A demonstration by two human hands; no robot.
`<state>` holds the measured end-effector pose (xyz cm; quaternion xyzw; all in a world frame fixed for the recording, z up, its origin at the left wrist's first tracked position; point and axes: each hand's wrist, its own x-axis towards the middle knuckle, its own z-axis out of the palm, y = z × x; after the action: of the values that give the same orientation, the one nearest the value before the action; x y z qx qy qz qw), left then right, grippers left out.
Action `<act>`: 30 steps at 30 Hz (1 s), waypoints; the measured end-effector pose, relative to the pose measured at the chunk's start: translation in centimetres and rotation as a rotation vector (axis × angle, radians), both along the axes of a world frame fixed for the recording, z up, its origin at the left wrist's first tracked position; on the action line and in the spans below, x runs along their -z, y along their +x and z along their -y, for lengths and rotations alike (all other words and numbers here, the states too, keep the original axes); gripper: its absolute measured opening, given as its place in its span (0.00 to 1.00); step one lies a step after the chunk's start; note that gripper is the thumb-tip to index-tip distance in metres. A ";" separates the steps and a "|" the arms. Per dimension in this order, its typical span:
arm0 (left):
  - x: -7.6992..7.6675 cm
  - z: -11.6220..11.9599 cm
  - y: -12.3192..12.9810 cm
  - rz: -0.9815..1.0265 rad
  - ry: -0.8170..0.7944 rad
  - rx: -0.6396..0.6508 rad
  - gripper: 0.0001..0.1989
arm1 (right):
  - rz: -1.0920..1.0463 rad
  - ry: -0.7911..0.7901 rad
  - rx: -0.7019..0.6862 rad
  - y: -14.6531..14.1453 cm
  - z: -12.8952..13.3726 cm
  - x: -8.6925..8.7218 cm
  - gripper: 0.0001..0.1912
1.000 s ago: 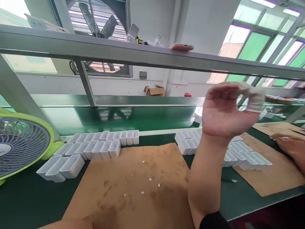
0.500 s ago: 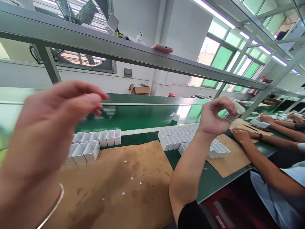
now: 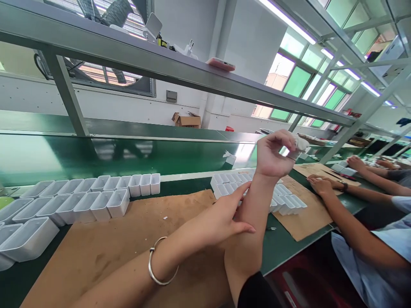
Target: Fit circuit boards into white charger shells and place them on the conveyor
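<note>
My left hand [image 3: 221,218], with a silver bangle [image 3: 153,273] at its wrist, lies against my right forearm; its thumb and fingers are spread and nothing is in it. My right hand [image 3: 276,154] is raised above the bench, palm side toward me, fingers curled. At its fingertips sits a crumpled white thing [image 3: 301,143], too small to make out. Brown paper [image 3: 128,239] with white scraps lies under my arms. Rows of white bins [image 3: 83,205] line its left and far edges, and more white bins [image 3: 221,188] stand behind my right arm.
A metal shelf [image 3: 160,64] crosses above the green bench [image 3: 180,158], carrying a pink phone [image 3: 221,64] and a white plug. At the right, a person's arms [image 3: 356,218] rest by another brown sheet [image 3: 302,214]. A cardboard box [image 3: 188,121] stands beyond.
My left hand has dropped from the raised left side and crossed right to my right forearm, its fingers now spread. My right hand has shifted slightly left, still holding the white thing.
</note>
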<state>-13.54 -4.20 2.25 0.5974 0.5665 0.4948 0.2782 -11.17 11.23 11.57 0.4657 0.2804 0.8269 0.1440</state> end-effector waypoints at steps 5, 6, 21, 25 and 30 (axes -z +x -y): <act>0.0 -0.4 -1.7 0.188 0.030 0.094 0.22 | 0.107 0.098 0.214 0.3 0.1 0.0 0.16; 0.0 -0.4 -1.7 0.197 0.014 0.078 0.20 | 0.108 0.094 0.213 0.3 0.2 0.0 0.15; -0.2 -0.3 -2.5 0.162 0.032 -0.283 0.21 | 0.026 0.035 0.102 0.4 1.4 -0.2 0.19; -0.6 0.0 -1.0 0.127 0.239 -0.497 0.20 | 0.003 -0.019 0.052 0.3 1.8 -0.3 0.19; 0.2 -0.4 0.9 0.220 0.166 -0.131 0.22 | 0.005 -0.065 -0.015 -0.1 2.2 -0.3 0.17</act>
<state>-12.68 -3.83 2.02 0.5223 0.5276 0.6193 0.2555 -11.23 9.07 11.90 0.4567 0.3103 0.8195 0.1533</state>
